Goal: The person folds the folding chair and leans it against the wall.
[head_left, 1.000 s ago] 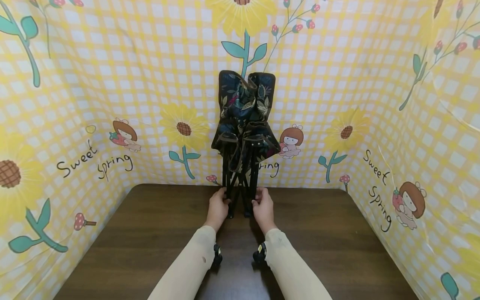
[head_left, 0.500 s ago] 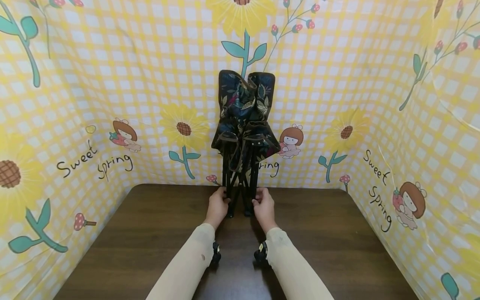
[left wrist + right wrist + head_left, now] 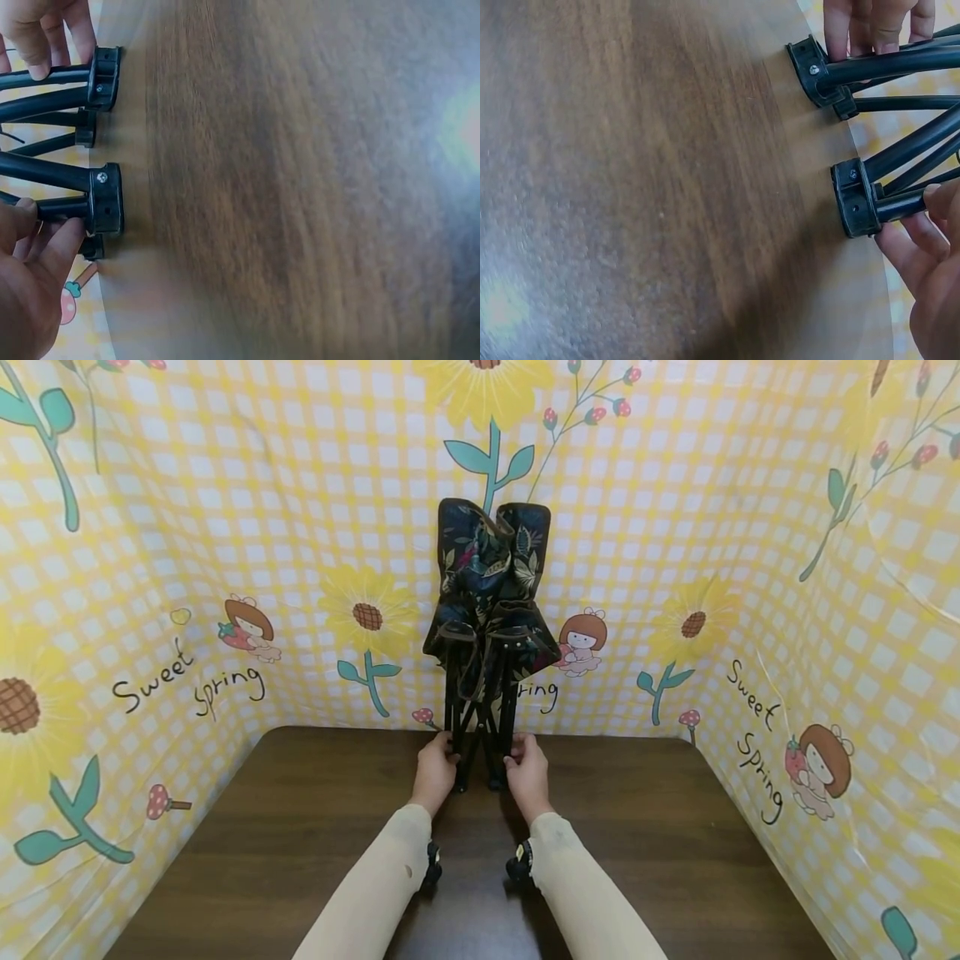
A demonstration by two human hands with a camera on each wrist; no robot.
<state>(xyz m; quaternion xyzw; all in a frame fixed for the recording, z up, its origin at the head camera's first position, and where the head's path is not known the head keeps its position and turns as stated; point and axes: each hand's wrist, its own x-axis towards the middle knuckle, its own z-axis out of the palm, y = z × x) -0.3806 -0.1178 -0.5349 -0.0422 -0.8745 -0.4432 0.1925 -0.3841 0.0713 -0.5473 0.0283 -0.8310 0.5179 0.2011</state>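
Observation:
A folding chair (image 3: 487,585) stands upright and folded at the table's far edge, its dark leaf-patterned fabric bunched above black crossed legs. My left hand (image 3: 435,772) pinches the left leg near its foot, thumb in front and fingers behind. On the other side my right hand (image 3: 528,775) grips the right leg at the same height. In the left wrist view a black plastic foot (image 3: 106,199) with a screw sits just beyond the left fingertips. The right wrist view shows a matching foot (image 3: 855,199) beside the right thumb and fingers.
The brown wooden table (image 3: 480,877) spreads out below both forearms. A yellow checked cloth (image 3: 300,527) with sunflowers and cartoon figures hangs behind the chair and along both sides.
Both hands keep their hold on the chair legs. The chair stays in place, apart from a very slight shift of the view.

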